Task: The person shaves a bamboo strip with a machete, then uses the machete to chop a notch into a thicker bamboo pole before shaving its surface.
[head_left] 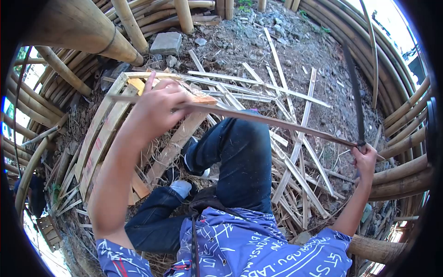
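- Bamboo is what both hands work on: a long thin bamboo strip (277, 123) runs from the left hand (159, 108) across to the right hand (367, 161), sloping down toward the right.
- Left fingers are curled shut around the upper end of the strip, with one finger sticking up loose above the fist.
- Right fingers are closed around the handle of a long dark blade (354, 94), which stands nearly upright above that fist.
- At the right hand the blade meets the lower end of the strip; whether the edge bites into it or only touches cannot be told.
- Between the hands, the strip passes over a raised knee in blue jeans (242, 152), though contact with the knee cannot be made out.
- Below the knee, a blue printed shirt (258, 249) fills the bottom of the view.
- Under the legs lies a loose heap of split bamboo slats (295, 175), pale and crossing one another over dry shavings.
- Near the left hand, several broad flat boards (101, 134) lie side by side on the dirt.
- Farther off, a grey stone block (166, 43) sits on the bare ground.
- Thick round bamboo poles (397, 134) ring the spot on both sides.
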Tool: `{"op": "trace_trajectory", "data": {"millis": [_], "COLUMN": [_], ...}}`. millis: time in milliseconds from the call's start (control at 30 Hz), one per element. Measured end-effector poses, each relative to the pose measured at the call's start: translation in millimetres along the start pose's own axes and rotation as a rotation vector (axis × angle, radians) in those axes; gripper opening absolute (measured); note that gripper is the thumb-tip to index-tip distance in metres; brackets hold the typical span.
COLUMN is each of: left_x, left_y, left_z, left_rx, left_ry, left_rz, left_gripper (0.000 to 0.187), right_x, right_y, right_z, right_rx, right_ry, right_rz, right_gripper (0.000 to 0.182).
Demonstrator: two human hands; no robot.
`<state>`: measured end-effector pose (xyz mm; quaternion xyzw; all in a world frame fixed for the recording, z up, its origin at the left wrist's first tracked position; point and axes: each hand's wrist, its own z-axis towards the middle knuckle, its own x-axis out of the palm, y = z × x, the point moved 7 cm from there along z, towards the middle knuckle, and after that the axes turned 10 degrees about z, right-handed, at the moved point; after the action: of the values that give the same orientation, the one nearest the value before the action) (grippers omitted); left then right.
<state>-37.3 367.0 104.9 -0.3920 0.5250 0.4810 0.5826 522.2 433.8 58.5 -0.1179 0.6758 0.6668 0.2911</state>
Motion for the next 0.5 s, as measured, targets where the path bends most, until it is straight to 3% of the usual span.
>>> {"op": "trace_trajectory", "data": {"millis": [67, 100, 167, 233, 333, 500], "left_x": [-7, -8, -7, -4, 5, 28], "left_y": [-17, -24, -36, -43, -47, -41], "left_z": [12, 15, 17, 13, 4, -17], "left_rx": [-0.066, -0.06, -0.039, -0.033, -0.037, -0.12], "left_ry": [-0.279, -0.287, -0.301, -0.315, -0.327, -0.285], "left_rz": [0.17, 0.166, 0.056, -0.009, -0.114, -0.209], "left_gripper": [0.049, 0.049, 0.071, 0.069, 0.068, 0.066], "right_x": [-23, -39, -74, -91, -94, -76], "right_y": [20, 27, 22, 26, 62, 45], "right_z": [5, 4, 20, 25, 22, 47], "right_rx": [-0.039, -0.057, -0.096, -0.123, -0.441, -0.283], "right_ry": [-0.093, -0.182, -0.261, -0.336, -0.529, -0.534], "right_rz": [-0.018, -0.037, -0.09, -0.155, -0.694, -0.769], "right_gripper": [0.016, 0.016, 0.017, 0.019, 0.03, 0.034]}}
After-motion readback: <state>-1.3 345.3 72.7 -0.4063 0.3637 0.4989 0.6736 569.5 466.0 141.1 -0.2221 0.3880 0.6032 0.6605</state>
